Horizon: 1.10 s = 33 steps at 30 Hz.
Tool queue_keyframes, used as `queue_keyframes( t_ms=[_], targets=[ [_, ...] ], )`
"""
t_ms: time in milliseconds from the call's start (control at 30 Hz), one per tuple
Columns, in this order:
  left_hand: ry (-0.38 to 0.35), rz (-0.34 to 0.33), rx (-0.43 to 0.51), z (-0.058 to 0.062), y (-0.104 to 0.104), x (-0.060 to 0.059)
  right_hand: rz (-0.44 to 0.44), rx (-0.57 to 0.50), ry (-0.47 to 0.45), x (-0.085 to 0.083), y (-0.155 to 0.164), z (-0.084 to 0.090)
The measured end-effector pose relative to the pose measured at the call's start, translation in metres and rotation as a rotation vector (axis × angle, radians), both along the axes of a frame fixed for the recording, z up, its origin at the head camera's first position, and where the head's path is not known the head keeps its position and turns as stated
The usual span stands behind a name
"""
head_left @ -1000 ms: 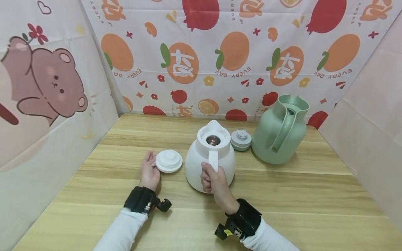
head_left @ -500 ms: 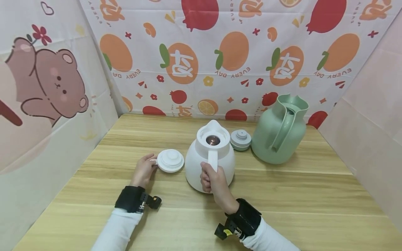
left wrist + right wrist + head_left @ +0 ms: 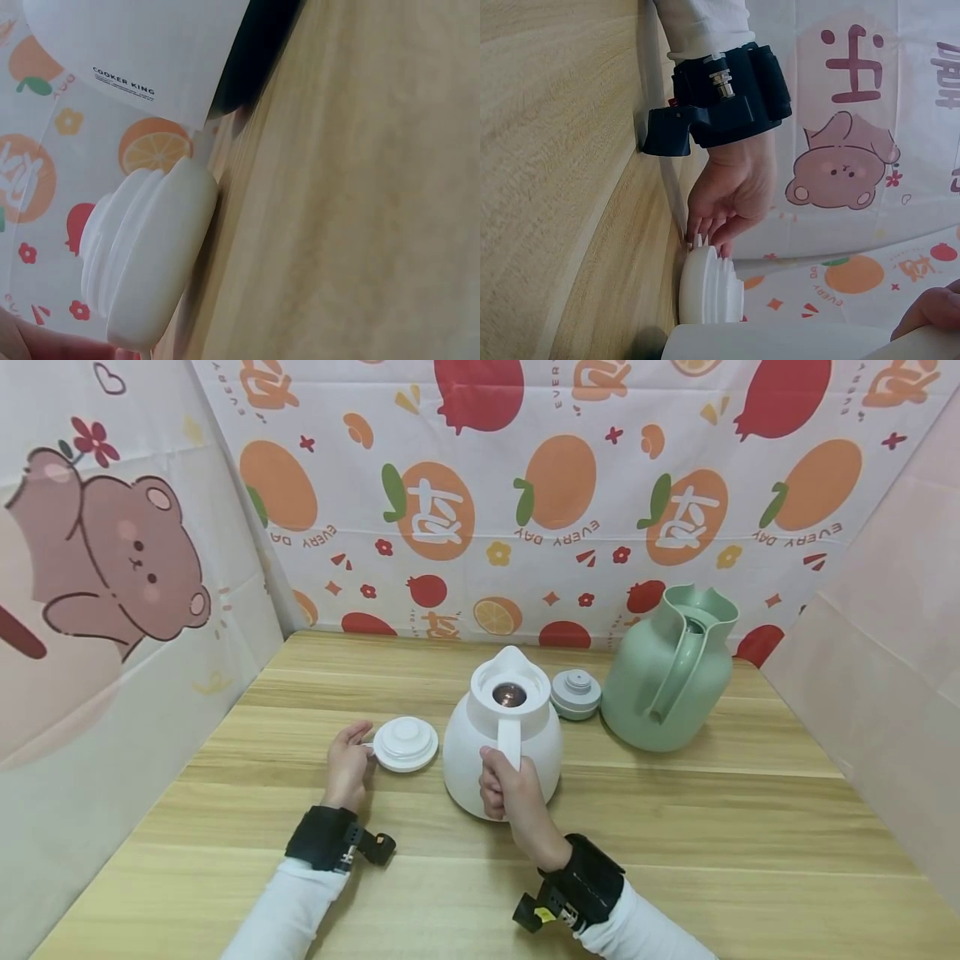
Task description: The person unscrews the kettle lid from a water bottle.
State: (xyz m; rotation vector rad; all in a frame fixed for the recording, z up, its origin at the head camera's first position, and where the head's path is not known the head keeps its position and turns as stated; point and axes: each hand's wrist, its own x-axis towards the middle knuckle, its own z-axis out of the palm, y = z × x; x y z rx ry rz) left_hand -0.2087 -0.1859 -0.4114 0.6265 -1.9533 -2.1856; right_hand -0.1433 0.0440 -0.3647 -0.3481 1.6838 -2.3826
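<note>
A round white lid lies flat on the table left of the white jug, its small tab pointing left. My left hand pinches that tab; the right wrist view shows the fingers of this hand around it. The white insulated jug stands upright with its round mouth uncovered, and my right hand grips its handle. In the left wrist view the lid sits just in front of the jug, and only part of my left hand shows.
A green jug with its handle facing me stands at the back right of the wooden table. Between the two jugs lies a grey stopper. A printed cloth hangs behind the table's back edge.
My left hand has turned and shifted slightly left at the lid's tab. The lid has nudged right and then slightly back. My right hand and the white jug stay in place.
</note>
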Motion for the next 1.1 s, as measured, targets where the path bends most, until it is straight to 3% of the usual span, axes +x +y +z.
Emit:
queue_keyframes(
  t_ms=[567,733,933,1000,1100],
  targets=[
    [-0.009,0.019,0.026,-0.002,0.004,-0.002,-0.039,0.044,0.033,0.000,0.005,0.000],
    [-0.008,0.016,0.041,-0.001,0.008,-0.004,-0.066,0.230,0.113,-0.003,0.016,0.001],
    [0.038,0.054,0.079,0.005,0.009,0.000,-0.022,0.481,0.306,0.002,0.040,-0.002],
    [0.068,0.058,0.050,0.011,0.008,0.003,-0.032,0.565,0.358,0.005,0.051,0.000],
    [0.119,0.021,-0.032,0.030,0.005,0.009,-0.056,0.702,0.442,0.003,0.072,0.010]
  ],
)
